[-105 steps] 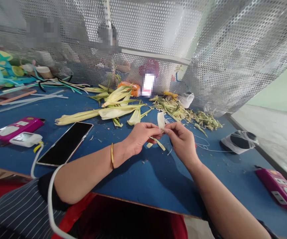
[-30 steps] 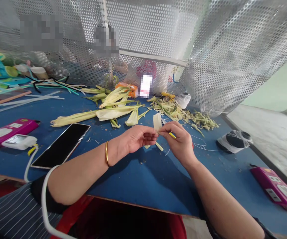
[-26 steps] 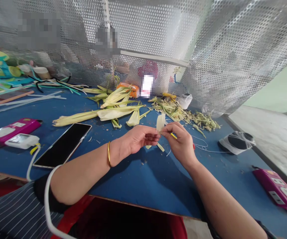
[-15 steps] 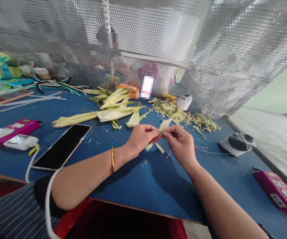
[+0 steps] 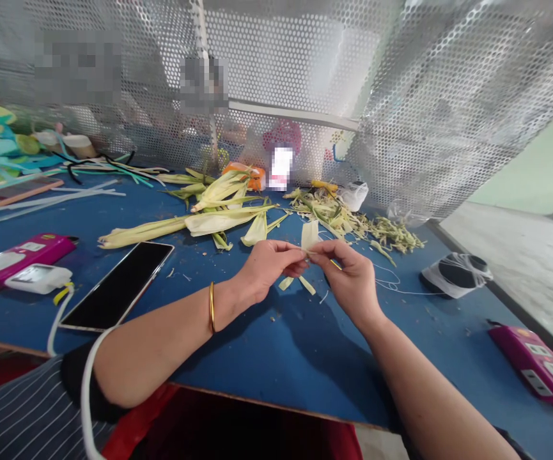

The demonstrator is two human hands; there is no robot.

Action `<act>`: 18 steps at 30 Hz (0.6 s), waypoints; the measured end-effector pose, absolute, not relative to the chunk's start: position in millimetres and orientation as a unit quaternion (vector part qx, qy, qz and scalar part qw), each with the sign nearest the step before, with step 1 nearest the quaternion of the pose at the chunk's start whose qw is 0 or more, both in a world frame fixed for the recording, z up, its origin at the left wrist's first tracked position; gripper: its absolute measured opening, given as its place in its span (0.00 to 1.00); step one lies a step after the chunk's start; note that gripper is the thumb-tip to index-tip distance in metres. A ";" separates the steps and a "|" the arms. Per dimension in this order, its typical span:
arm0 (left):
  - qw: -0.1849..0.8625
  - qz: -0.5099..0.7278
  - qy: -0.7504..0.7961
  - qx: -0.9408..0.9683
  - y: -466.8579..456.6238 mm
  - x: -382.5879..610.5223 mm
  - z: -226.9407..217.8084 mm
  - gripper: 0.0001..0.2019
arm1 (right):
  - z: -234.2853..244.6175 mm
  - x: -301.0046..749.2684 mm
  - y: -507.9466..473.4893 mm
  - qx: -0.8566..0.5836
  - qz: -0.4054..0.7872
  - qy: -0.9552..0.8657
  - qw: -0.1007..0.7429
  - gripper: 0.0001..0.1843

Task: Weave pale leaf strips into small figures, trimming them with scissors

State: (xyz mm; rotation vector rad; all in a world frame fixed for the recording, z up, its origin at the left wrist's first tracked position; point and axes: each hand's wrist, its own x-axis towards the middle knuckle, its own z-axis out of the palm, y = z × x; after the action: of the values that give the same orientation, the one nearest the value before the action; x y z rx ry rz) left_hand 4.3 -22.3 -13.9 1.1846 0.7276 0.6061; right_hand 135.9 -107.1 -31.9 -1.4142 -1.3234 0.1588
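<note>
Cream husk strip (image 5: 310,234) set crosswise to two meeting pinches

Position: strip is at the fingertips, in the gap where the hands meet, raised over the blue table (image 5: 252,358). Long axis runs up and away from the wearer, roughly square to the line joining the two thumbs. Broad end is free at the top; lower end is hidden among the fingers. Neither hand is clearly nearer: both reach the base, one from each side.

Left hand (image 5: 271,265): thumb and index closed narrow on the base, remaining fingers curled beneath. Forearm enters from lower left, bangle (image 5: 212,306) at the wrist.

Right hand (image 5: 350,275): thumb and index likewise pinched at the base, back of the hand turned outward. Forearm enters from lower right. Something yellow (image 5: 336,263) shows by its thumb; identity unclear.

Below the fingers: two narrow husk pieces (image 5: 307,285), splayed. Cannot tell whether they join the strip.

Surroundings: husk pile (image 5: 228,217) beyond the left hand; shredded scraps (image 5: 343,214) beyond the right. White thread (image 5: 389,281) trails on the tabletop from near the right hand to a dark spool (image 5: 456,275).
</note>
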 end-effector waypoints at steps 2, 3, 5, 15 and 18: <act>0.746 0.263 0.315 0.524 -20.9 3.1 -14.6 0.05 | -30.3 135.8 -108.8 -0.597 0.031 -0.586 0.547 0.04; 0.755 0.257 0.306 0.520 -20.1 2.5 -15.3 0.05 | -30.0 135.9 -109.3 -0.597 0.020 -0.591 0.542 0.05; 0.768 0.246 0.295 0.513 -19.0 1.6 -16.5 0.05 | -30.2 136.2 -109.6 -0.603 0.011 -0.591 0.536 0.05; 0.783 0.241 0.290 0.495 -19.1 1.0 -17.3 0.05 | -31.7 137.5 -108.8 -0.605 0.010 -0.603 0.520 0.07; 0.754 0.272 0.307 0.513 -22.1 3.2 -17.9 0.05 | -32.3 136.3 -108.8 -0.606 0.026 -0.597 0.524 0.07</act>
State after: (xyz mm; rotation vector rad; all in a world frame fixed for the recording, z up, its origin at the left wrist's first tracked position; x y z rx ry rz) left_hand 3.2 -22.1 -17.9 1.1189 0.6690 0.5934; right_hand 136.3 -108.8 -32.3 -1.4510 -1.4296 0.0611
